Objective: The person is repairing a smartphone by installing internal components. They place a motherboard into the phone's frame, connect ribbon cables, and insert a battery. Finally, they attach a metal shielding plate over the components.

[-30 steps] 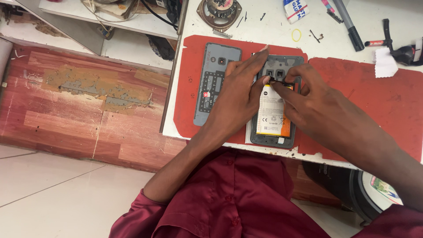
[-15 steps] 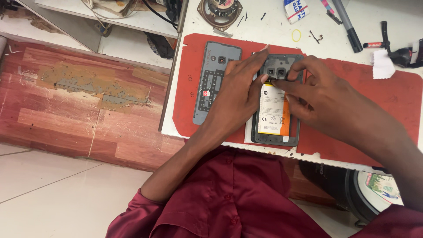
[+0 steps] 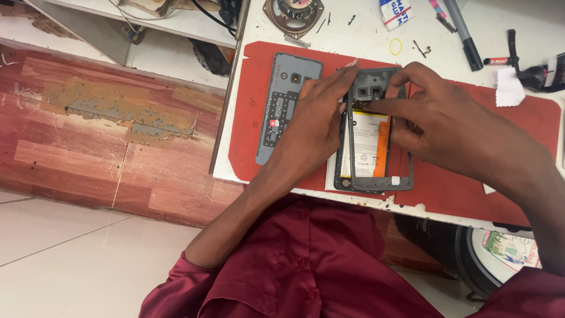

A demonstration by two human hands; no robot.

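Note:
An opened phone (image 3: 372, 154) lies face down on a red mat (image 3: 500, 171), its white and orange battery showing. My left hand (image 3: 315, 126) rests on the phone's left edge, fingers reaching its top. My right hand (image 3: 453, 132) grips a dark grey inner frame cover (image 3: 372, 91) at the phone's upper end, lifted off the body. The removed grey back cover (image 3: 285, 109) lies on the mat to the left of my left hand.
On the white table (image 3: 365, 26) behind the mat are a round speaker part (image 3: 292, 13), a yellow rubber band (image 3: 395, 46), a glue tube (image 3: 393, 10), a black pen (image 3: 462, 32) and a white paper scrap (image 3: 509, 87). Wooden flooring lies left.
The dark inner frame cover has come up off the top of the phone under my right hand's fingers. My left hand stays on the phone's left side.

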